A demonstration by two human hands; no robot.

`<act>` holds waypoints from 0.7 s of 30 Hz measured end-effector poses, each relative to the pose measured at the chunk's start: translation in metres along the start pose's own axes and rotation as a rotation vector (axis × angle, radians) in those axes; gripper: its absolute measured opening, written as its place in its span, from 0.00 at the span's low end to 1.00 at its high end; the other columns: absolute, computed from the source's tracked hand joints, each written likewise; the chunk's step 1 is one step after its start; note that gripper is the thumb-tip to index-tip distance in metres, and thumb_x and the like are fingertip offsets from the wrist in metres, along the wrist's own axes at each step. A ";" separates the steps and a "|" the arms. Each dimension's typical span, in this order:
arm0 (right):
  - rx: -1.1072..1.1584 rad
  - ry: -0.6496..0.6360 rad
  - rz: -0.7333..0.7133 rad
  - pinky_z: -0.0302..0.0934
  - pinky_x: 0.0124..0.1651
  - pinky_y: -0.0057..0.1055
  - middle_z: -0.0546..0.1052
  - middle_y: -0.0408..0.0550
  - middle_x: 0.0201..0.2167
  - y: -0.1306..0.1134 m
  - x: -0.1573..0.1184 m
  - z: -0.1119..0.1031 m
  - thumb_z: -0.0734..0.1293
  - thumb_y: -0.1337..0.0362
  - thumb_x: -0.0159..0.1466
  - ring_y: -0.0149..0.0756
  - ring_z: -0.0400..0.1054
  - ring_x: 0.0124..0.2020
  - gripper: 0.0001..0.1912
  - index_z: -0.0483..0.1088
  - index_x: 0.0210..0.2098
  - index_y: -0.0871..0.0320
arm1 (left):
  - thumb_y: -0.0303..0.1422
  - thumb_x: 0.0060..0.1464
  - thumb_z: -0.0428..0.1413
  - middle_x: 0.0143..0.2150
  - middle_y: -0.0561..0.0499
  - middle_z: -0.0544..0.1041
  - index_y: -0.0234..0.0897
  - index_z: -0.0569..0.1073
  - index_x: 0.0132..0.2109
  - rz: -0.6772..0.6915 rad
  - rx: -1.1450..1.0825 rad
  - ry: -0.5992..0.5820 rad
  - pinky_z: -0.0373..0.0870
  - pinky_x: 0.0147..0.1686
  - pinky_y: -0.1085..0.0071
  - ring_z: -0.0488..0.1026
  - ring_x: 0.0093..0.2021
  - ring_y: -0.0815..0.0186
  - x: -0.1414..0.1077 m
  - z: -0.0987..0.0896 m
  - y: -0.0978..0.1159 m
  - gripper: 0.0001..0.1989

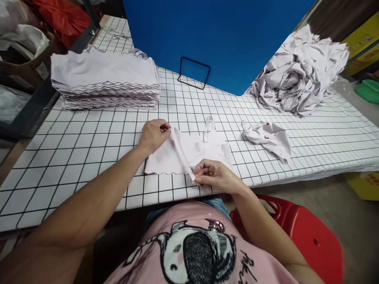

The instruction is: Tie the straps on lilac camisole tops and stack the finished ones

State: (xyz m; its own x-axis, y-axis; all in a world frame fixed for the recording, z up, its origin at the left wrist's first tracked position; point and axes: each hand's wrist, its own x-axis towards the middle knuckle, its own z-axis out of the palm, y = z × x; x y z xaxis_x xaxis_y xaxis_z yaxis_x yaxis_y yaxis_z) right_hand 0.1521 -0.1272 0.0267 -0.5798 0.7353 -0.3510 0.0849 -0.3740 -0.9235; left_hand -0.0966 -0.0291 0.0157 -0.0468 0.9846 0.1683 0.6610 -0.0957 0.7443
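**Strap Drawn Out Between Both Hands**

A pale, sleeveless fabric garment (161, 159) lies flat near the front edge of the table with a white, black-gridded cover (74, 157). The step in hand appears to be strap handling or inspection. The left hand (154, 135) pinches near the upper end of a pale, narrow fabric strap (181, 152); whether the garment edge is also gripped cannot be told. The right hand (214, 175) pinches the lower end, beside a small fitting (193, 181). The strap runs diagonally across the garment, nearly straight. A second, looped pale strap (209, 125) extends beyond the garment's far edge.

Positioning the strap would call for a light pinch at both ends, without twisting it or dragging the garment. The neatly layered pale garment stack (105, 73) stands to the left; a crumpled pale garment (268, 138) and a loose pale fabric heap (299, 75) lie to the right.
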 end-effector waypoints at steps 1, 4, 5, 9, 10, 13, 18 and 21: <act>0.001 0.003 -0.001 0.63 0.35 0.25 0.78 0.44 0.30 0.002 -0.001 0.000 0.74 0.62 0.58 0.26 0.70 0.30 0.13 0.70 0.38 0.59 | 0.27 0.45 0.56 0.29 0.50 0.78 0.34 0.79 0.34 -0.006 -0.002 0.002 0.70 0.34 0.71 0.73 0.29 0.66 0.000 0.000 0.000 0.08; 0.000 0.001 -0.012 0.64 0.35 0.26 0.77 0.44 0.29 0.005 -0.002 0.001 0.75 0.61 0.57 0.27 0.71 0.30 0.14 0.70 0.38 0.59 | 0.28 0.46 0.56 0.30 0.50 0.78 0.35 0.79 0.35 -0.013 0.003 -0.013 0.71 0.34 0.71 0.73 0.30 0.66 0.001 -0.001 -0.001 0.09; 0.000 0.003 -0.019 0.64 0.35 0.26 0.77 0.43 0.29 0.004 -0.001 0.000 0.75 0.61 0.57 0.27 0.71 0.30 0.14 0.70 0.38 0.59 | 0.28 0.46 0.56 0.30 0.51 0.78 0.35 0.79 0.35 -0.013 0.002 -0.025 0.71 0.34 0.71 0.73 0.30 0.66 0.001 -0.001 -0.003 0.09; -0.033 0.038 -0.118 0.65 0.35 0.27 0.77 0.44 0.30 -0.019 0.018 -0.010 0.76 0.61 0.55 0.28 0.71 0.31 0.14 0.70 0.37 0.59 | 0.32 0.48 0.58 0.33 0.51 0.78 0.36 0.78 0.40 -0.001 -0.039 -0.055 0.71 0.36 0.72 0.74 0.32 0.67 0.005 0.000 -0.010 0.11; -0.049 0.082 -0.175 0.64 0.34 0.27 0.77 0.44 0.30 -0.030 0.027 -0.014 0.76 0.61 0.55 0.28 0.71 0.31 0.15 0.70 0.36 0.58 | 0.33 0.48 0.59 0.34 0.51 0.79 0.36 0.77 0.42 -0.006 -0.061 -0.055 0.71 0.36 0.72 0.74 0.33 0.67 0.006 -0.001 -0.011 0.13; -0.085 0.275 -0.361 0.65 0.36 0.28 0.77 0.44 0.32 -0.063 0.058 -0.025 0.75 0.61 0.55 0.29 0.71 0.33 0.14 0.69 0.37 0.58 | 0.36 0.48 0.60 0.38 0.49 0.79 0.35 0.73 0.46 -0.034 -0.108 -0.036 0.71 0.36 0.72 0.74 0.34 0.67 0.002 -0.009 -0.009 0.18; -0.108 0.309 -0.375 0.65 0.39 0.31 0.76 0.44 0.32 -0.070 0.095 -0.023 0.73 0.59 0.54 0.30 0.70 0.34 0.14 0.70 0.37 0.58 | 0.40 0.51 0.60 0.38 0.49 0.79 0.36 0.75 0.39 0.006 -0.029 -0.132 0.69 0.34 0.72 0.72 0.32 0.68 -0.019 -0.027 0.011 0.12; -0.118 0.266 -0.361 0.65 0.40 0.31 0.76 0.45 0.33 -0.052 0.103 -0.017 0.73 0.58 0.55 0.30 0.70 0.34 0.15 0.70 0.38 0.58 | 0.44 0.53 0.59 0.39 0.48 0.80 0.36 0.77 0.40 0.004 -0.120 -0.242 0.68 0.30 0.72 0.71 0.29 0.69 -0.027 -0.027 0.021 0.15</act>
State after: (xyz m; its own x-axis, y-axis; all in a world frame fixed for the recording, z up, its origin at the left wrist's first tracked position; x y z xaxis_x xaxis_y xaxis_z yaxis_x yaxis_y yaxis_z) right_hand 0.1015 -0.0222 0.0357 -0.3626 0.9318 -0.0172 0.0161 -0.0121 -0.9998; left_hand -0.1016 -0.0615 0.0443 0.1456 0.9891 0.0220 0.5664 -0.1016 0.8179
